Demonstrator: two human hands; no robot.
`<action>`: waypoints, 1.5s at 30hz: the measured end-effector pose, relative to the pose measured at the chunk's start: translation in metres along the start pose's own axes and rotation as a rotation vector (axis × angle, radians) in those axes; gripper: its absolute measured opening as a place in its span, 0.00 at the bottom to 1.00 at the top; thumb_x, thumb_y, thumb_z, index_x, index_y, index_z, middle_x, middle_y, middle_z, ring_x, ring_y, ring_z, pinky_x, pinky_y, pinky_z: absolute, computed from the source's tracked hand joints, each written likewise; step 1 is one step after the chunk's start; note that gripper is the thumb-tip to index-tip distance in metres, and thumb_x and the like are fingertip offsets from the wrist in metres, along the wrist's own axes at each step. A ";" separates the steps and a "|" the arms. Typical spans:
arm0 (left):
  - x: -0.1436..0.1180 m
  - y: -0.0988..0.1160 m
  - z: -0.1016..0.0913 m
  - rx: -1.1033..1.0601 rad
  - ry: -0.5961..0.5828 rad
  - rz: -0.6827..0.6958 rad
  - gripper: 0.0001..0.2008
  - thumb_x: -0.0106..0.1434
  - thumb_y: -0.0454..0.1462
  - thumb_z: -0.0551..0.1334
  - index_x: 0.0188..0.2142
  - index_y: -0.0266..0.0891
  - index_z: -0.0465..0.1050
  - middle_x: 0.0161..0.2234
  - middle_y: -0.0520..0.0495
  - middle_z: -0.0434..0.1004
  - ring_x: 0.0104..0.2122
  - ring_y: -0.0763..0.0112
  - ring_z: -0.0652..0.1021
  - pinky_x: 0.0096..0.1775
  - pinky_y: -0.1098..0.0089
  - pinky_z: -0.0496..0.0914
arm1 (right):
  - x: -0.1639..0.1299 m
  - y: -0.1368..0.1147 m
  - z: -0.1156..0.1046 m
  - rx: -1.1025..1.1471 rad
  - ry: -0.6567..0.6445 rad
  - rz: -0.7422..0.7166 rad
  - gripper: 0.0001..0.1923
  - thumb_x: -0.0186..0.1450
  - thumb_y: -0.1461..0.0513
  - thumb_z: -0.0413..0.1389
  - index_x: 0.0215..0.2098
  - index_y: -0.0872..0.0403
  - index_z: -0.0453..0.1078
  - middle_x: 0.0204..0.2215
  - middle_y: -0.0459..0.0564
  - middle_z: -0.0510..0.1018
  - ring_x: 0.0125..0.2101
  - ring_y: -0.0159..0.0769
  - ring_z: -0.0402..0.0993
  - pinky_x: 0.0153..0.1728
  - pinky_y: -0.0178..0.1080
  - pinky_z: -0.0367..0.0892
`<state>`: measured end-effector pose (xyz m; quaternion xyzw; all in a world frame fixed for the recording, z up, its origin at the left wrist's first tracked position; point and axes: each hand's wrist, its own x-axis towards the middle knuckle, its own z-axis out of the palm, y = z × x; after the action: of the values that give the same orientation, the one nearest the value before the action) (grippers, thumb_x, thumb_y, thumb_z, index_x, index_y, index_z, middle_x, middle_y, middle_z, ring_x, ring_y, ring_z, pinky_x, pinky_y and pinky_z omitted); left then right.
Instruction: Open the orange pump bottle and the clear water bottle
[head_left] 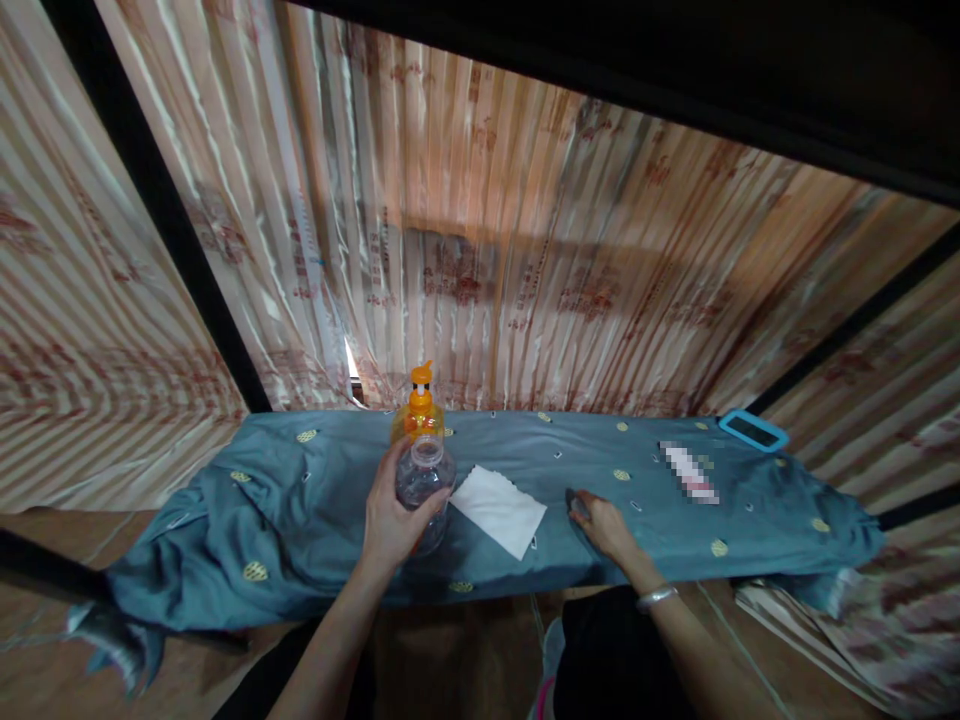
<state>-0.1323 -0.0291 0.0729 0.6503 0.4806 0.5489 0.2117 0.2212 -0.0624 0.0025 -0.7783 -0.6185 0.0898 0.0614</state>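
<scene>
Head view: left hand point(391, 520) grips an open clear bottle point(424, 480), the orange pump bottle point(420, 405) just beyond it untouched. White tissue point(499, 510) lies unused between the hands. Right hand point(604, 525) presses fingers on a small dark object, perhaps the cap.

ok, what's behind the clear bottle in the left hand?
An orange pump bottle stands right behind the clear bottle held by the left hand; its pump and shoulders show, its lower body is covered.
</scene>
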 end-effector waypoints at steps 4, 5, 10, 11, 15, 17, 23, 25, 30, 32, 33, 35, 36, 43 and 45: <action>-0.004 -0.002 -0.004 0.007 -0.024 -0.014 0.37 0.50 0.41 0.68 0.58 0.40 0.57 0.55 0.40 0.67 0.54 0.55 0.71 0.55 0.56 0.66 | -0.003 0.003 0.014 0.143 0.087 0.029 0.20 0.66 0.62 0.52 0.54 0.64 0.62 0.50 0.63 0.74 0.50 0.44 0.70 0.52 0.47 0.63; -0.005 -0.002 -0.005 0.013 -0.031 -0.016 0.38 0.50 0.41 0.68 0.58 0.39 0.56 0.56 0.39 0.67 0.54 0.55 0.71 0.55 0.56 0.66 | -0.004 0.004 0.018 0.187 0.110 0.047 0.20 0.66 0.61 0.51 0.54 0.64 0.62 0.49 0.63 0.74 0.49 0.44 0.71 0.51 0.48 0.63; -0.009 -0.008 -0.006 0.032 -0.058 -0.058 0.39 0.49 0.43 0.69 0.58 0.37 0.55 0.55 0.37 0.67 0.54 0.54 0.71 0.55 0.56 0.65 | -0.005 0.013 0.029 0.470 0.230 0.187 0.22 0.62 0.53 0.53 0.47 0.61 0.65 0.38 0.59 0.78 0.39 0.43 0.76 0.43 0.46 0.68; -0.010 -0.009 -0.006 0.030 -0.063 -0.065 0.40 0.49 0.43 0.69 0.58 0.37 0.55 0.56 0.37 0.67 0.55 0.54 0.70 0.55 0.55 0.65 | -0.003 0.015 0.030 0.533 0.248 0.212 0.22 0.61 0.51 0.53 0.45 0.59 0.66 0.38 0.58 0.79 0.39 0.42 0.76 0.43 0.46 0.68; -0.013 -0.011 -0.003 -0.002 -0.085 -0.116 0.43 0.48 0.41 0.69 0.60 0.40 0.51 0.57 0.38 0.65 0.56 0.55 0.69 0.56 0.55 0.63 | 0.004 0.024 0.033 0.721 0.284 0.281 0.31 0.53 0.43 0.54 0.44 0.57 0.68 0.36 0.58 0.79 0.39 0.44 0.76 0.43 0.48 0.68; -0.014 -0.012 -0.001 -0.021 -0.094 -0.157 0.45 0.47 0.41 0.70 0.61 0.42 0.49 0.58 0.38 0.64 0.56 0.55 0.69 0.57 0.55 0.63 | 0.008 0.028 0.036 0.787 0.287 0.282 0.34 0.52 0.42 0.54 0.47 0.57 0.67 0.33 0.55 0.80 0.37 0.44 0.77 0.41 0.48 0.69; -0.016 -0.014 0.004 -0.064 -0.084 -0.238 0.50 0.44 0.39 0.71 0.62 0.42 0.45 0.59 0.37 0.63 0.57 0.54 0.67 0.58 0.54 0.61 | 0.016 0.035 0.041 0.872 0.273 0.294 0.31 0.49 0.44 0.56 0.41 0.58 0.67 0.32 0.54 0.79 0.35 0.41 0.76 0.41 0.46 0.68; -0.016 -0.015 0.005 -0.068 -0.084 -0.250 0.51 0.44 0.38 0.71 0.62 0.41 0.45 0.59 0.36 0.62 0.57 0.54 0.67 0.58 0.54 0.61 | 0.017 0.039 0.042 0.824 0.262 0.303 0.28 0.50 0.44 0.56 0.39 0.57 0.66 0.34 0.54 0.78 0.36 0.41 0.75 0.42 0.46 0.67; -0.017 -0.015 0.006 -0.078 -0.088 -0.263 0.51 0.43 0.38 0.71 0.62 0.39 0.45 0.58 0.35 0.63 0.57 0.54 0.68 0.58 0.54 0.61 | 0.013 0.044 0.035 0.633 0.207 0.292 0.29 0.51 0.43 0.53 0.41 0.55 0.67 0.34 0.55 0.76 0.34 0.45 0.72 0.41 0.49 0.65; -0.017 -0.015 0.007 -0.078 -0.080 -0.270 0.51 0.43 0.38 0.71 0.62 0.39 0.45 0.58 0.35 0.63 0.56 0.54 0.68 0.58 0.54 0.61 | 0.009 0.042 0.031 0.571 0.181 0.275 0.32 0.51 0.42 0.51 0.44 0.57 0.67 0.35 0.59 0.76 0.36 0.49 0.72 0.41 0.49 0.64; -0.017 -0.015 0.007 -0.077 -0.077 -0.271 0.51 0.43 0.38 0.72 0.62 0.38 0.45 0.58 0.35 0.64 0.56 0.54 0.69 0.57 0.54 0.62 | 0.007 0.040 0.028 0.543 0.167 0.264 0.35 0.50 0.42 0.50 0.45 0.59 0.67 0.36 0.61 0.76 0.36 0.52 0.72 0.42 0.50 0.64; -0.017 -0.015 0.007 -0.075 -0.074 -0.271 0.51 0.42 0.37 0.72 0.62 0.39 0.46 0.58 0.35 0.64 0.56 0.54 0.69 0.57 0.54 0.62 | 0.003 0.035 0.025 0.499 0.138 0.232 0.38 0.50 0.43 0.49 0.48 0.62 0.66 0.40 0.65 0.76 0.39 0.56 0.72 0.43 0.51 0.63; -0.017 -0.014 0.007 -0.074 -0.074 -0.271 0.51 0.42 0.37 0.72 0.62 0.39 0.46 0.58 0.35 0.64 0.57 0.54 0.68 0.57 0.54 0.61 | 0.002 0.033 0.024 0.483 0.127 0.213 0.39 0.50 0.43 0.48 0.49 0.64 0.66 0.42 0.67 0.75 0.41 0.58 0.71 0.45 0.52 0.63; -0.017 -0.010 0.006 -0.121 -0.076 -0.282 0.51 0.43 0.35 0.72 0.62 0.41 0.47 0.57 0.37 0.66 0.56 0.55 0.70 0.57 0.53 0.63 | -0.007 0.010 0.014 0.453 0.300 0.172 0.49 0.50 0.43 0.45 0.53 0.79 0.60 0.51 0.79 0.67 0.54 0.66 0.61 0.56 0.52 0.53; -0.017 -0.011 0.006 -0.121 -0.074 -0.280 0.51 0.42 0.35 0.72 0.62 0.42 0.46 0.58 0.37 0.65 0.56 0.54 0.69 0.57 0.53 0.63 | -0.010 -0.011 0.003 0.463 0.370 0.134 0.50 0.50 0.43 0.46 0.54 0.79 0.58 0.54 0.79 0.63 0.56 0.67 0.57 0.58 0.53 0.49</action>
<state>-0.1295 -0.0373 0.0539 0.5828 0.5243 0.5178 0.3425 0.2079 -0.0696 0.0022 -0.7857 -0.5074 0.0887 0.3426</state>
